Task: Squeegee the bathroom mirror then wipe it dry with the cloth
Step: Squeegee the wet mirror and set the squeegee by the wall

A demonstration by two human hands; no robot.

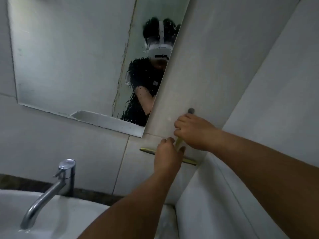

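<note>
The bathroom mirror (pixel 69 54) hangs on the tiled wall at upper left, and water drops cover its right part. A yellow-green squeegee (pixel 148 150) lies against the wall tile below the mirror's lower right corner, blade level. My right hand (pixel 195 131) is shut on its handle, just under a dark wall hook (pixel 191 110). My left hand (pixel 166 156) covers the blade's middle, fingers curled on it. No cloth is in view.
A chrome tap (pixel 57 183) stands over a white basin (pixel 72 219) at lower left. A white wall panel (pixel 259 83) runs along the right side, close to my right arm. A dark counter strip (pixel 96 195) sits behind the basin.
</note>
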